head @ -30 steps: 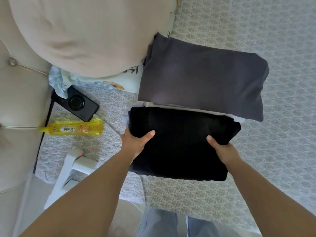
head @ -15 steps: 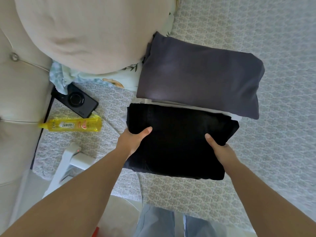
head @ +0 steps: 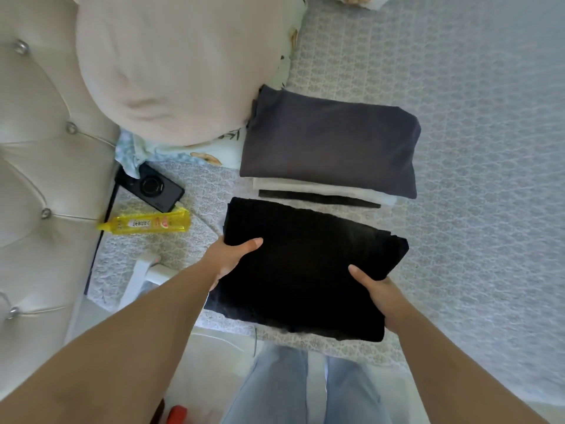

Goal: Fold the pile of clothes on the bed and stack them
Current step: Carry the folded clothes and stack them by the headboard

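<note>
We hold the folded black garment (head: 308,267) at its two short ends: our left hand (head: 230,258) grips the left edge with the thumb laid on top, and our right hand (head: 377,290) grips the right edge the same way, the fingers of both tucked underneath and out of sight. The garment sits just on the near side of the stack of folded clothes (head: 328,148), whose top piece is a dark grey fold with pale and black layers showing beneath its near edge. Whether the black garment is lifted clear of the bedspread (head: 474,117) or resting on it, we cannot quite tell.

What matters for the next move, as we judge it: the stack lies straight ahead of the hands, and its long axis runs left to right, nearly parallel to the garment's. So a carry forward and up should land it square with no turn. Both hands are about equally near. Left of the stack lie a black camera (head: 149,188) and a yellow tube (head: 146,224).
</note>
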